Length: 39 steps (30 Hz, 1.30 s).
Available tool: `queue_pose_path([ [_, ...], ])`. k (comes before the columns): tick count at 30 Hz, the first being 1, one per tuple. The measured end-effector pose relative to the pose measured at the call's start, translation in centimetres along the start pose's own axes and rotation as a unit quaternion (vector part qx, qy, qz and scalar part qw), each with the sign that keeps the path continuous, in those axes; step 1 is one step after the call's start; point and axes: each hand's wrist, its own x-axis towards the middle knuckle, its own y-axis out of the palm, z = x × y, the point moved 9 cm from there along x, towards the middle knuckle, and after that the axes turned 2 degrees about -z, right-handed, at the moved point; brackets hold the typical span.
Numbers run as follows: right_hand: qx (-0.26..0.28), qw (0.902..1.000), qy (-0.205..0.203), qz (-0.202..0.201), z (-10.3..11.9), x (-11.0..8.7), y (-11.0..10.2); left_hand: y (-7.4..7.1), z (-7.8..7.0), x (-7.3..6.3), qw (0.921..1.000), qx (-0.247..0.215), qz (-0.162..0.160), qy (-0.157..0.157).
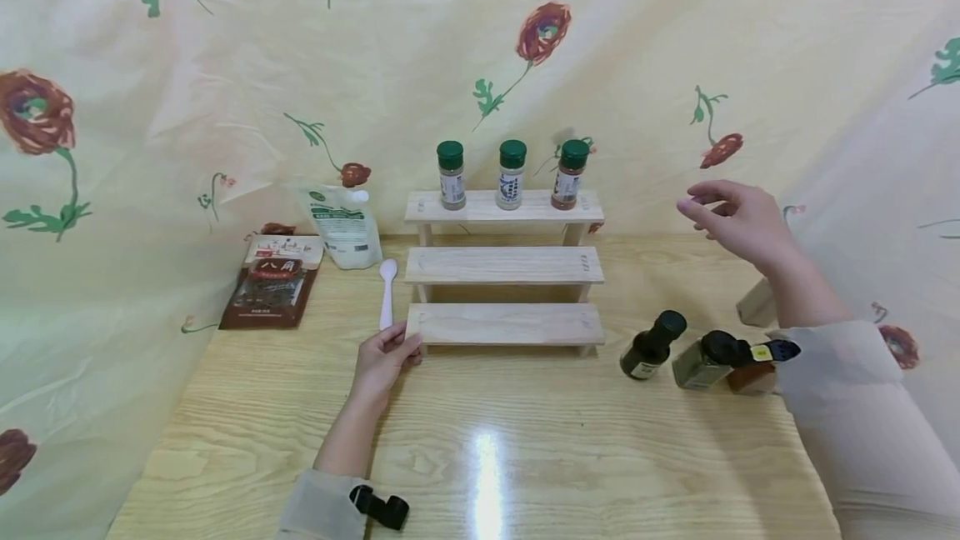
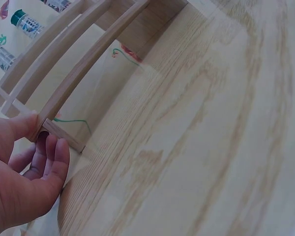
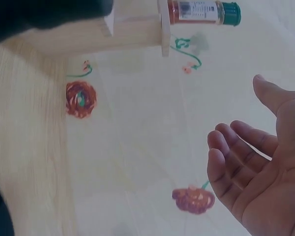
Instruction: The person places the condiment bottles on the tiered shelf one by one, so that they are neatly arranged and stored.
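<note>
Now left fingers [image 2: 61,158] pinch a pale, three-tiered wooden rack [image 1: 504,265] by its eight-o'clock corner; right fingers [image 3: 253,137] curve loosely, released.

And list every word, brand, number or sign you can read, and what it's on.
"八角": brown bag; its smaller print is too small to read.
Pouch: green print, too small.
Left jar, middle jar, right jar: labels too small or blurred.
Dark bottle: label too small.

Cloth [image 1: 420,48]: cream, wrinkled, red-and-green floral print, behind and at both sides
Table [image 1: 600,448]: pale wood, wavy grain
Glare [image 1: 487,482]: bright white streak
</note>
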Motion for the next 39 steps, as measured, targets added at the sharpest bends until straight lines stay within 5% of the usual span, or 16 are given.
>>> queue_pose_path([
  [39, -0.089, 0.9925, 0.083, 0.002, -12.6, -5.4, -3.2, 0.0, 0.0, -0.2, 1.0000, 0.001, 0.004, -0.002],
])
